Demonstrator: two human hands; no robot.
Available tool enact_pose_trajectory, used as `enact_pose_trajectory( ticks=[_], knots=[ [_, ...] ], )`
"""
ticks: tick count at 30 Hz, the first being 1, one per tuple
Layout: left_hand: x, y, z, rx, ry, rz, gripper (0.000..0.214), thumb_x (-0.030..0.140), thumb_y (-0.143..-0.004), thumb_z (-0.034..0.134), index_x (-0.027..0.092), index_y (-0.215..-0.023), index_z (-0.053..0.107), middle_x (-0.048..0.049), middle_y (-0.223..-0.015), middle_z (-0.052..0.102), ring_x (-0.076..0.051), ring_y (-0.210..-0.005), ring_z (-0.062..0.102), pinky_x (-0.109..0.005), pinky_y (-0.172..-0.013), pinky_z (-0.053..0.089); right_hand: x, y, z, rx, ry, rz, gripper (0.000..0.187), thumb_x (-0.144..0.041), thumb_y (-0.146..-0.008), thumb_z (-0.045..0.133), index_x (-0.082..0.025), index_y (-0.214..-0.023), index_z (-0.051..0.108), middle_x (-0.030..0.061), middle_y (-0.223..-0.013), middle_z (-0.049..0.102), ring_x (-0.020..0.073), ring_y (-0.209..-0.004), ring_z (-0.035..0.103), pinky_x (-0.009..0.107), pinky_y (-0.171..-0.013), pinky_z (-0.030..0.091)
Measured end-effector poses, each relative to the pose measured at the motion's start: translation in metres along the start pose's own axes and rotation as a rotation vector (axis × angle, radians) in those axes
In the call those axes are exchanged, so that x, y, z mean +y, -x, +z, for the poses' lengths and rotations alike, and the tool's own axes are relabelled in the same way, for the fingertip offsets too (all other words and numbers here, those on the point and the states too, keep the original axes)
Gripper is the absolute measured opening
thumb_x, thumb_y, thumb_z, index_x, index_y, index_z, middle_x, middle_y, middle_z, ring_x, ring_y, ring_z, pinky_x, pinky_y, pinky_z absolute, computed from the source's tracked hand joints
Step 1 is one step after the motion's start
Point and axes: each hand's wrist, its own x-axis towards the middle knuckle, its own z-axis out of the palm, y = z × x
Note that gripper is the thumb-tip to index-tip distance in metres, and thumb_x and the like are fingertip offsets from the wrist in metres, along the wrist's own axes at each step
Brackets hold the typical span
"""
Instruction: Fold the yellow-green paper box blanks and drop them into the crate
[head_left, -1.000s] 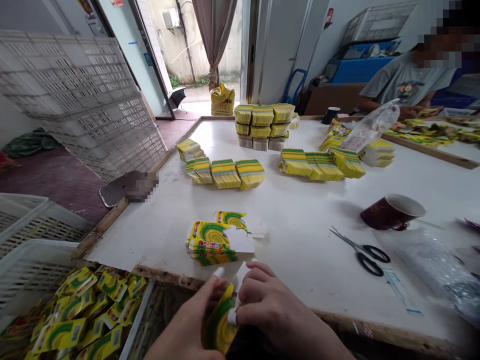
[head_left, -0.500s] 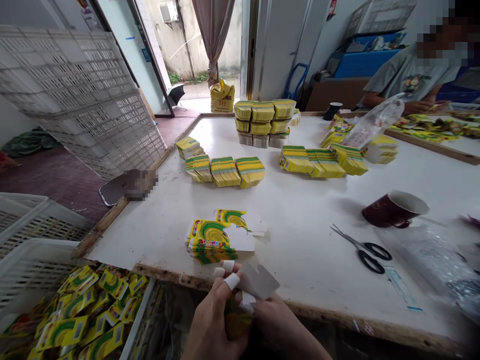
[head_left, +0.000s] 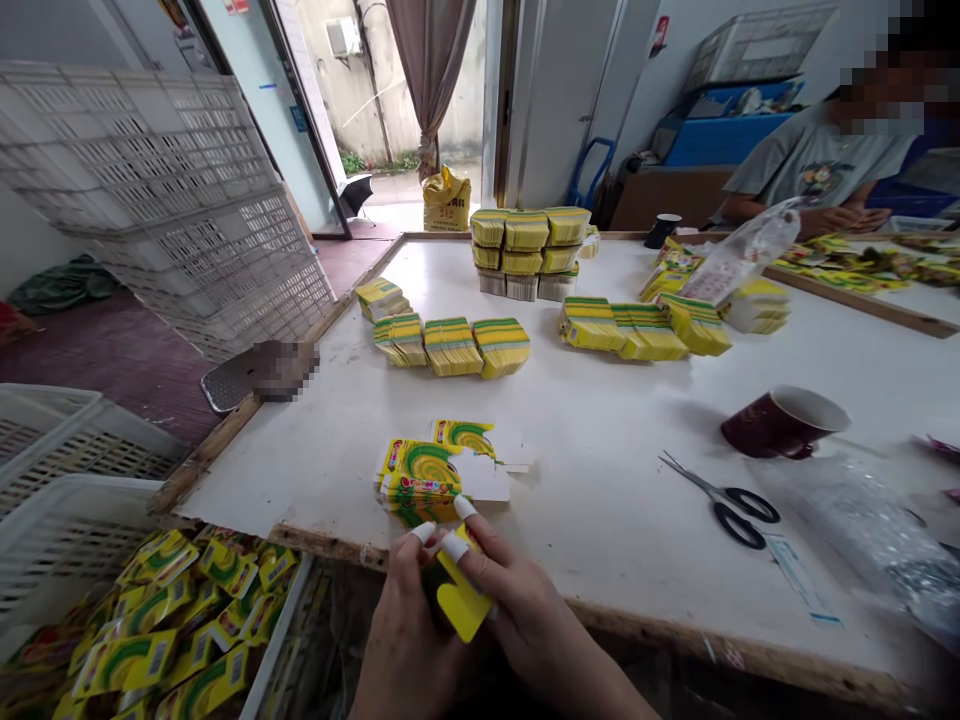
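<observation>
Both my hands hold one small yellow cardboard box blank (head_left: 461,598) just in front of the table's near edge. My left hand (head_left: 409,640) grips its left side, fingers curled, white tape on the fingertips. My right hand (head_left: 525,615) pinches its right side with taped fingertips too. Just beyond them a stack of flat yellow-green box blanks (head_left: 431,480) lies on the white table (head_left: 600,480).
A white crate (head_left: 161,625) of folded yellow boxes sits at lower left. Rows and piles of bundled blanks (head_left: 525,245) lie farther back. Scissors (head_left: 724,500), a dark red mug (head_left: 784,422) and a clear plastic bag (head_left: 862,525) lie right. Another person (head_left: 832,165) works at far right.
The white inner face of the blank showed half a second ago; now its yellow side faces up, turned and folded between my hands, which stayed near the table edge.
</observation>
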Motion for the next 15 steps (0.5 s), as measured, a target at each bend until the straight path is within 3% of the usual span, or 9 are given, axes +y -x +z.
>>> enact_pose_trajectory(
  ticks=[4, 7, 10, 12, 15],
  knots=[
    [-0.002, -0.002, -0.011, 0.023, -0.037, 0.064, 0.062, 0.033, -0.071, 0.074, 0.022, -0.126, 0.046, -0.0103, -0.109, 0.073, -0.029, -0.092, 0.073, -0.038, -0.075, 0.06, 0.003, 0.0, -0.01, -0.131, 0.153, 0.081, 0.056, -0.008, -0.092, 0.048, -0.023, -0.146, 0.043, 0.0217, -0.16, 0.023, 0.0302, -0.136, 0.047, 0.037, -0.102, 0.048],
    [0.001, -0.005, -0.017, 0.049, 0.066, 0.014, 0.066, 0.035, -0.068, 0.077, 0.024, -0.126, 0.047, -0.0076, -0.104, 0.075, -0.027, -0.088, 0.074, -0.035, -0.073, 0.06, -0.003, -0.005, -0.026, -0.187, 0.162, 0.102, 0.033, -0.017, -0.09, 0.059, -0.021, -0.123, 0.062, 0.0195, -0.147, 0.046, 0.0293, -0.122, 0.06, 0.036, -0.096, 0.052],
    [0.004, -0.007, -0.016, 0.009, 0.144, -0.001, 0.07, 0.035, -0.064, 0.081, 0.026, -0.126, 0.048, -0.005, -0.1, 0.076, -0.026, -0.084, 0.074, -0.032, -0.071, 0.059, -0.007, -0.012, -0.04, -0.246, 0.083, 0.067, 0.019, -0.018, -0.087, 0.064, -0.022, -0.105, 0.069, 0.0103, -0.12, 0.062, 0.0235, -0.112, 0.064, 0.031, -0.091, 0.053],
    [0.005, -0.007, -0.013, 0.002, 0.132, 0.001, 0.071, 0.033, -0.061, 0.082, 0.027, -0.125, 0.051, -0.0052, -0.1, 0.076, -0.026, -0.083, 0.074, -0.032, -0.071, 0.059, -0.008, -0.014, -0.042, -0.238, 0.063, 0.078, 0.02, -0.013, -0.083, 0.065, -0.023, -0.1, 0.069, 0.0084, -0.117, 0.062, 0.0236, -0.112, 0.063, 0.032, -0.092, 0.053],
    [0.006, -0.008, -0.014, 0.049, 0.212, -0.08, 0.068, 0.031, -0.059, 0.083, 0.026, -0.121, 0.056, -0.0059, -0.101, 0.076, -0.027, -0.086, 0.073, -0.033, -0.075, 0.059, -0.008, -0.014, -0.033, -0.121, 0.019, 0.083, 0.033, -0.009, -0.078, 0.066, -0.023, -0.108, 0.064, 0.0112, -0.137, 0.052, 0.0273, -0.126, 0.054, 0.037, -0.1, 0.048]
  ],
)
